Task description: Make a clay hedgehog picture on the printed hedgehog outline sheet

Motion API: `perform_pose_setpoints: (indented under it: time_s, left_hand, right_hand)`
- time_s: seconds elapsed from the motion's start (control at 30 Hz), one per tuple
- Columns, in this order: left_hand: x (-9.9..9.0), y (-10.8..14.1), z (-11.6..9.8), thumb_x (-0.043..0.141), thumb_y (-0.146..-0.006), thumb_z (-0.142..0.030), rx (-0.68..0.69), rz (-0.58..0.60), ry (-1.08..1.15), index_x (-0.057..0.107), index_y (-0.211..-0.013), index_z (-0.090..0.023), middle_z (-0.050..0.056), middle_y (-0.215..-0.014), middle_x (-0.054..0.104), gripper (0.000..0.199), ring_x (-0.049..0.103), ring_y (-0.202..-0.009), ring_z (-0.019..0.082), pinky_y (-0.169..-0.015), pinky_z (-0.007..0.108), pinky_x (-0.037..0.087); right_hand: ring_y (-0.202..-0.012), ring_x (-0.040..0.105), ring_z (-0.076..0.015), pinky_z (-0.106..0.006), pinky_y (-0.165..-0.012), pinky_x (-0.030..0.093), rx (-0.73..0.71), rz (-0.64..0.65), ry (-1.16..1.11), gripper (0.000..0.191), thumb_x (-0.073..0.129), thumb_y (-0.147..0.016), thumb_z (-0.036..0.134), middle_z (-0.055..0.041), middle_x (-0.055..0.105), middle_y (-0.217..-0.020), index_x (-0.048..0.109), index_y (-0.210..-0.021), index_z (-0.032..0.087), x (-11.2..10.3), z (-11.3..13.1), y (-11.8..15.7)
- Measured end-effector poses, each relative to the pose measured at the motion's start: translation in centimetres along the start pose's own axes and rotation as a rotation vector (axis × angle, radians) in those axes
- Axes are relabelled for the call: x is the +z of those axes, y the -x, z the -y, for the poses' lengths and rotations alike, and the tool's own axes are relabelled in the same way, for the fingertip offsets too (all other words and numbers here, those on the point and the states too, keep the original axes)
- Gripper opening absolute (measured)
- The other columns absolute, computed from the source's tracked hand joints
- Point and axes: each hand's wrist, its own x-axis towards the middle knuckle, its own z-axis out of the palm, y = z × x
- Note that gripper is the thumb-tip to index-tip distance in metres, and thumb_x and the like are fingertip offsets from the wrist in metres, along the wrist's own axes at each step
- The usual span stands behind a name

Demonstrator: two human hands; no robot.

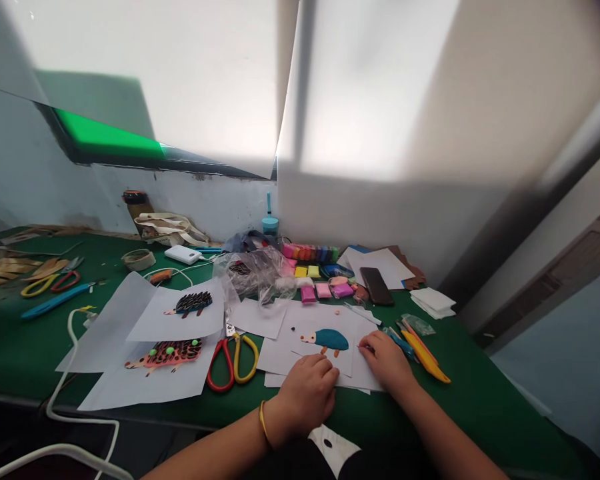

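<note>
Your left hand (307, 390) rested at the near edge of the white paper (280, 353), fingers curled in; couldn't tell if it gripped anything. Your right hand (386, 363) sat at the paper's right side, fingers bent, partly closed; couldn't tell its hold either. Teal hedgehog (333, 339) lay on the paper, just beyond and between your hands. Red-and-yellow-handled scissors (237, 359) lay left of the paper.

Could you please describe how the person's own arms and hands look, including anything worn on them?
The left hand and right hand are both ungloved. A thin, smooth yellow-gold bangle circles the left wrist; the right wrist shows nothing worn. No sleeves are visible on either forearm. Fingernail details are too small to make out.
</note>
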Motion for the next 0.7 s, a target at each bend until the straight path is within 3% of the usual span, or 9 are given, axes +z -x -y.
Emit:
perform_pose_setpoints:
  time_s: [0.37,0.57,0.7]
  left_hand:
    - [-0.6,0.2,-0.3,0.057,-0.083,-0.024,-0.04,0.02,-0.037,0.055,-0.113,-0.023,0.008,-0.109,0.057,0.029,0.051,-0.105,0.028,-0.092,0.044,0.046]
    - [-0.9,0.2,-0.5,0.058,-0.084,-0.024,-0.067,0.01,-0.032,0.057,-0.105,-0.022,0.007,-0.106,0.056,0.022,0.051,-0.102,0.027,-0.091,0.043,0.046]
    - [-0.9,0.3,-0.5,0.059,-0.083,-0.024,-0.069,-0.001,-0.026,0.058,-0.104,-0.022,0.008,-0.106,0.056,0.021,0.051,-0.103,0.027,-0.091,0.043,0.046]
  right_hand:
    - [-0.092,0.056,-0.0212,-0.031,-0.08,0.039,0.028,0.012,0.087,0.017,0.047,-0.091,0.017,-0.0066,0.061,-0.095,0.062,-0.085,0.02,0.6,0.3,-0.2]
    - [-0.092,0.055,-0.0198,-0.03,-0.083,0.041,-0.154,-0.03,-0.088,0.018,0.043,-0.092,0.016,-0.0061,0.061,-0.094,0.059,-0.085,0.02,0.4,2.4,0.4]
    - [-0.093,0.056,-0.0221,-0.033,-0.083,0.041,-0.054,-0.115,-0.033,0.022,0.041,-0.093,0.018,-0.0081,0.062,-0.094,0.062,-0.086,0.019,0.1,1.9,0.0]
